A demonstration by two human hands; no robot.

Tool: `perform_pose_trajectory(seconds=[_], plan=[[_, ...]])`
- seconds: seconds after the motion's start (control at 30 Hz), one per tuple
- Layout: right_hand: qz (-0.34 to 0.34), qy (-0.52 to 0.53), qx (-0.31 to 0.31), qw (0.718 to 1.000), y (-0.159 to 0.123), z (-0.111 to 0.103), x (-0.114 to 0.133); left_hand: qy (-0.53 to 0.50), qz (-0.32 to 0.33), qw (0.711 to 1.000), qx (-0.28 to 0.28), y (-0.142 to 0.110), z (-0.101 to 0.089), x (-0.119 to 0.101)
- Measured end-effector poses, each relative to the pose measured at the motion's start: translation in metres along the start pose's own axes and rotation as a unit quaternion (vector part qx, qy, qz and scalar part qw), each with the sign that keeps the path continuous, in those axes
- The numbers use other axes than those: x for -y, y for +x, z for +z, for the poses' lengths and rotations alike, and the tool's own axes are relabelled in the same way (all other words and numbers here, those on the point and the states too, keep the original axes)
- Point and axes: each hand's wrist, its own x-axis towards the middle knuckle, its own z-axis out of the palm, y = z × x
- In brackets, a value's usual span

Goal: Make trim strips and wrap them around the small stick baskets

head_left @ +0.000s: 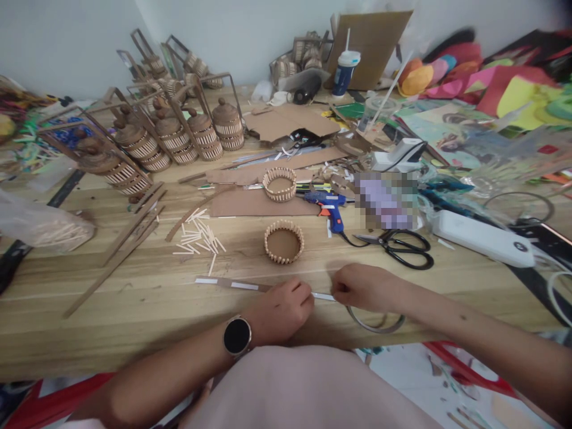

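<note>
A long, narrow brown strip with white patches (244, 286) lies along the front of the table. My left hand (283, 307), a round watch on its wrist, has its fingers closed down on the strip's middle. To the right, my right hand (366, 287) is closed on the same strip, a short whitish stretch showing between the hands. Past my right hand the band curls into a loop (379, 328). Just beyond the hands stands a round cardboard-bottomed ring of small wooden sticks (283, 243), with a similar stick ring (279, 185) behind it. Neither hand touches them.
Loose wooden sticks (199, 238) lie left of the rings. A blue glue gun (330, 208) and black-handled scissors (402, 247) lie on the right, near a white power strip (482, 238). Several finished stick lanterns (227, 125) stand back left; a cup (346, 74) is behind.
</note>
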Motion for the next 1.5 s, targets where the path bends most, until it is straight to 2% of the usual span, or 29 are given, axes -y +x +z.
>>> perform_pose_trajectory(seconds=[0.27, 0.47, 0.8, 0.87, 0.93, 1.03, 1.1, 1.37, 1.5], plan=[[0.020, -0.025, 0.000, 0.999, 0.001, 0.001, 0.004, 0.007, 0.011, 1.000, 0.011, 0.000, -0.002, 0.000], [0.026, -0.043, -0.007, 0.999, 0.001, 0.001, 0.007, 0.003, 0.011, 0.999, 0.042, 0.005, -0.006, -0.001], [0.023, -0.063, -0.025, 0.997, -0.004, 0.002, 0.008, 0.047, 0.044, 0.998, 0.029, 0.017, -0.008, -0.005], [0.027, -0.073, -0.037, 0.996, -0.008, 0.000, 0.011, 0.046, 0.019, 0.999, 0.005, 0.020, -0.010, -0.005], [0.034, -0.086, -0.056, 0.994, -0.014, -0.002, 0.017, 0.020, -0.041, 0.999, -0.024, 0.025, -0.012, -0.007], [0.050, -0.104, -0.089, 0.989, -0.021, -0.004, 0.026, -0.067, -0.131, 0.988, -0.043, 0.032, -0.014, -0.007], [0.056, -0.113, -0.106, 0.986, -0.025, -0.004, 0.031, -0.123, -0.162, 0.978, -0.043, 0.037, -0.016, -0.006], [0.052, -0.145, -0.145, 0.977, -0.031, 0.000, 0.041, -0.215, -0.206, 0.952, -0.074, 0.042, -0.018, -0.002], [0.040, -0.160, -0.209, 0.964, -0.032, 0.007, 0.036, -0.276, -0.212, 0.931, -0.114, 0.042, -0.018, -0.004]])
